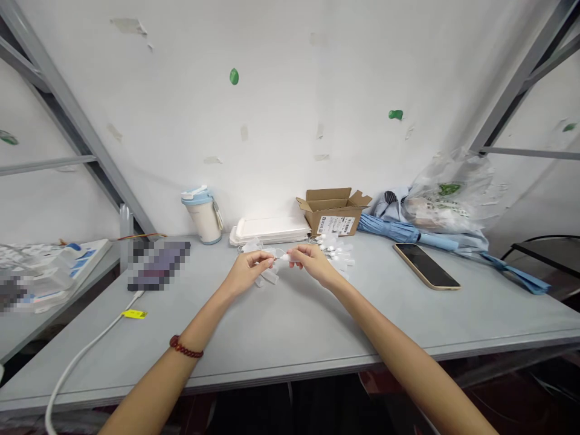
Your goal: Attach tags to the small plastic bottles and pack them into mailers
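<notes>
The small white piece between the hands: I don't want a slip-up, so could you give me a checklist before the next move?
1. Right hand at the small white piece: ok, its fingertips pinch it.
2. Left hand holding the other side: cannot tell; the detail at its fingertips is too small.
3. Translucent pieces near the hands: ok, they lie close by.
4. Cardboard box open: ok, flaps spread.
5. White cable clear of the arms: ok, it runs left of them.
6. Smartphone clear of the right arm: ok, there is a gap.
</notes>
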### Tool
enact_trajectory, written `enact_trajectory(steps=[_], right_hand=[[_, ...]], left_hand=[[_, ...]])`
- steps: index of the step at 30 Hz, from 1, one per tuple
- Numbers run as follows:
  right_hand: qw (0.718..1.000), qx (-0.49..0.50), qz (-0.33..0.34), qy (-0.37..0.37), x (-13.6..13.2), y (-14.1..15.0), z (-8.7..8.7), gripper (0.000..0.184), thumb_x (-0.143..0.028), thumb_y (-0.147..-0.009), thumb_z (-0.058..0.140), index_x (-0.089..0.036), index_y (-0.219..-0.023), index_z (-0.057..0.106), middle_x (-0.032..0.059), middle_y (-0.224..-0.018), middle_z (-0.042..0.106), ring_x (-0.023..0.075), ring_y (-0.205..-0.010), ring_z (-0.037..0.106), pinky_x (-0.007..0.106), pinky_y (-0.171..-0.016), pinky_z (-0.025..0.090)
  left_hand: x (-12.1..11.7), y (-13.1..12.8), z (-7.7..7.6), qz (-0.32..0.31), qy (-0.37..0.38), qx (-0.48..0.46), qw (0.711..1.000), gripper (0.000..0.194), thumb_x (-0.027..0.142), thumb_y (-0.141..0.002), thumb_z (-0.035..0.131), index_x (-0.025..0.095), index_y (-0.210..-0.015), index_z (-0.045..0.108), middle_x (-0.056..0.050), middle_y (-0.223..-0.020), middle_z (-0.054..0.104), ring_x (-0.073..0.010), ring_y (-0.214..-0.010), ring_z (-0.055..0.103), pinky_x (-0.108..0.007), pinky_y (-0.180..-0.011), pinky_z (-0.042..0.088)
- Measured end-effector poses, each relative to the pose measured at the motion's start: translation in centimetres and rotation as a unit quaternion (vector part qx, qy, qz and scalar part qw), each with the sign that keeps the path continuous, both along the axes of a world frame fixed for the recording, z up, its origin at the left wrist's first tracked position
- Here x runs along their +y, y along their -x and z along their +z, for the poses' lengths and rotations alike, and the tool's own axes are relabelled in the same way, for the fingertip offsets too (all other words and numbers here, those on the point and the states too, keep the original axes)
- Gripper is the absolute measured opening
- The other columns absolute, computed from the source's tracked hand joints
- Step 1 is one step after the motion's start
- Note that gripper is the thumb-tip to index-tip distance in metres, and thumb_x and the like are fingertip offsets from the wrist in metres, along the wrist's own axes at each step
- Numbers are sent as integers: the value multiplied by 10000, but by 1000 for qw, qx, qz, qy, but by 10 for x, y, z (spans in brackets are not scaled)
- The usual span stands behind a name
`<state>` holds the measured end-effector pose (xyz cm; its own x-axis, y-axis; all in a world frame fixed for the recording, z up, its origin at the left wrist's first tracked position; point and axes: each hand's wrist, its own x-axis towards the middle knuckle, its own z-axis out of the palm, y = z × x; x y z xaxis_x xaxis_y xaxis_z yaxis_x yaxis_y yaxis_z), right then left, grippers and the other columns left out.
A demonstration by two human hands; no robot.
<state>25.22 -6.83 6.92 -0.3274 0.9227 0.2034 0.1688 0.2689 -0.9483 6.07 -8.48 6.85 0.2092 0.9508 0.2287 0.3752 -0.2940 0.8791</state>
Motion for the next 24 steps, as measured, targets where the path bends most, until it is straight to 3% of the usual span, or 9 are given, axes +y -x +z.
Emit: enact_trajectory(steps=[7, 12, 24], right_hand=[[1000, -11, 19, -13, 3, 0, -6, 299, -395, -807, 466, -165, -645, 566, -5, -630, 581, 97, -557, 441, 220, -556, 347], [996, -71, 18, -54, 1, 0, -7, 343, -396, -824, 450, -165, -580, 520, -24, -568, 514, 84, -517, 399, 217, -524, 298], [988, -134, 31, -72, 6, -1, -19, 284, -327, -843, 424, -159, -674, 578, -29, -561, 529, 93, -508, 415, 223, -533, 315]], left_hand=[[0, 0, -1, 7, -1, -3, 1000, 313, 460, -729, 583, 167, -789, 674, -44, -755, 670, -161, -675, 575, -261, -599, 446], [-1, -1, -3, 6, -23, 36, 999, 254, 404, -741, 567, 169, -713, 658, -23, -706, 652, -141, -614, 556, -252, -566, 440], [-2, -13, -18, 1, -54, 75, 996, 182, 261, -742, 491, 170, -685, 638, -21, -673, 658, -151, -643, 577, -268, -616, 435]])
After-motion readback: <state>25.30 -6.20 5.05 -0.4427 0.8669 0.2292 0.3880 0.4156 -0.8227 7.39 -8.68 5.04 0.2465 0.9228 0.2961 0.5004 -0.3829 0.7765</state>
